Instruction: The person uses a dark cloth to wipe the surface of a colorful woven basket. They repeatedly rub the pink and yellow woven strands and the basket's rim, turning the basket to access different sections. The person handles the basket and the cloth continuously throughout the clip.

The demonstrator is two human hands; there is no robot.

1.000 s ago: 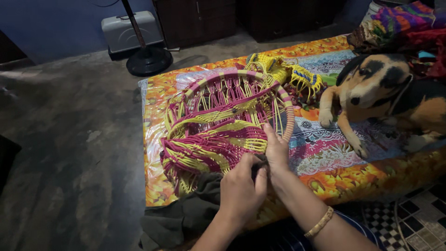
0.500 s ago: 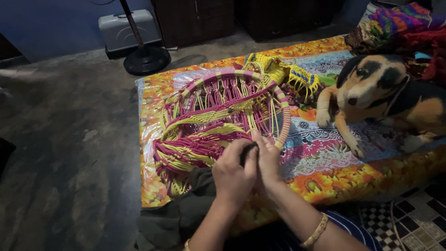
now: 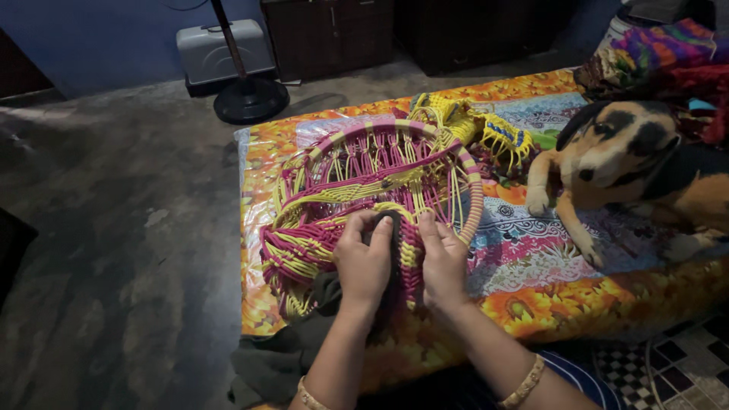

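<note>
Both hands [image 3: 402,262] rest on the woven hoop's [image 3: 372,190] near edge

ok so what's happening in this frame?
A person sits at a bed covered by a sunflower-print sheet, working on a pink and yellow woven cord piece on a ring frame. The left hand and right hand rest side by side on its near edge, fingers on the cords around a dark strip between them. A dog lies on the bed to the right. A fan base stands on the floor behind.
</note>
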